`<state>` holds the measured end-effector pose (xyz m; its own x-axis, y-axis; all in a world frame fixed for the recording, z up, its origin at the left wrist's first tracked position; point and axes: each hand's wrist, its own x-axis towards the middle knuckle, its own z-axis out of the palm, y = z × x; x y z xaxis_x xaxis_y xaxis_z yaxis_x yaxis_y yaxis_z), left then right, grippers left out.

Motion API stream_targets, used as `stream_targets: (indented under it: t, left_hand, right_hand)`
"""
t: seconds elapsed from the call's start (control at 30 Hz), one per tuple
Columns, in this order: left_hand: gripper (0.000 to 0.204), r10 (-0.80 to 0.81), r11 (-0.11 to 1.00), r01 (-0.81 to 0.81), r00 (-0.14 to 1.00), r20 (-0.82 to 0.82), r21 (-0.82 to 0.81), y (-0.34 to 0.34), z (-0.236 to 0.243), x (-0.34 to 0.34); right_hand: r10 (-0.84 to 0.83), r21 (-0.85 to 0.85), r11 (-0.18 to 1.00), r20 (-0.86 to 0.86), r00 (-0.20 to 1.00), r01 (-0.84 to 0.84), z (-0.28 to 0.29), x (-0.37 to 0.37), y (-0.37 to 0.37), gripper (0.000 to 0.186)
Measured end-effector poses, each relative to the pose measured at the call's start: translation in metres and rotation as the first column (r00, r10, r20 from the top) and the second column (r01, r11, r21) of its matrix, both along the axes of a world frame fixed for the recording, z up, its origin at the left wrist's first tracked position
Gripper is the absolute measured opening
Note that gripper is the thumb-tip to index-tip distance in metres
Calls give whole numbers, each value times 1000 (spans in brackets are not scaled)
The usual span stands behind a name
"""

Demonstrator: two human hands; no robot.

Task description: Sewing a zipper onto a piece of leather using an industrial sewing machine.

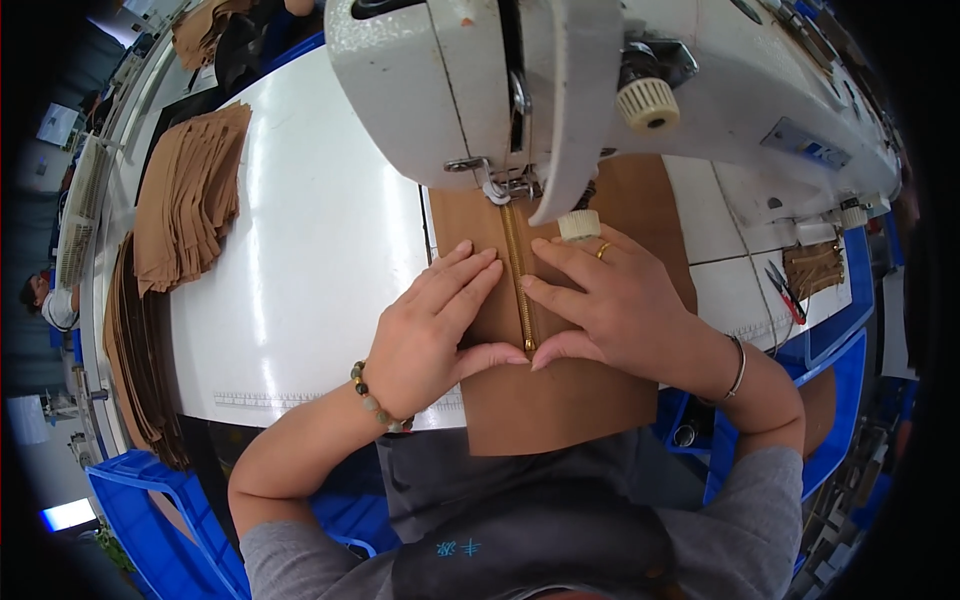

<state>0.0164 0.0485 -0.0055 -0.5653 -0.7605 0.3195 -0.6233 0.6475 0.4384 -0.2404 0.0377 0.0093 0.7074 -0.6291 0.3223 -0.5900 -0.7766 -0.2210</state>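
1. We find the zip (525, 318) on the brown panel (550, 415), its gold teeth running from the foot (513, 190) of the sewing machine (420, 95) toward the wearer, its long axis drifting slightly right on the way; what lies beneath the foot is hidden from us.

2. We see the left hand (420, 325) laid out flat on the near side of the foot and to its left, fingers straight and close together, gripping nothing. The fingertips rest on the panel just left of the zip, which lies to the hand's right.

3. The right hand (620, 300), nearer the zip by its fingers, lies on the near side of the foot and to its right. We see it flattened with fingers parted, holding nothing, two fingertips at the zip's right edge, which lies to the hand's left.

4. At the zip end farthest from the foot, we see both thumbs turned inward, tips almost meeting; whether they touch the metal, we cannot tell.

5. Well left of the foot, we note stacked brown pieces (195, 190); well right of it, red-handled scissors (788, 295).
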Motion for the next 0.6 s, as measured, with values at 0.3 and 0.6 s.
stream_targets:
  t: [0.3, 0.6]
  left_hand:
    - [84, -27, 1000, 28, 985, 168, -2, 1, 11, -8]
    - [81, -39, 999, 36, 990, 137, 26, -17, 13, -5]
  right_hand:
    - [26, -48, 998, -51, 998, -29, 4, 2, 3, 80]
    - [4, -39, 999, -91, 996, -8, 4, 3, -8, 79]
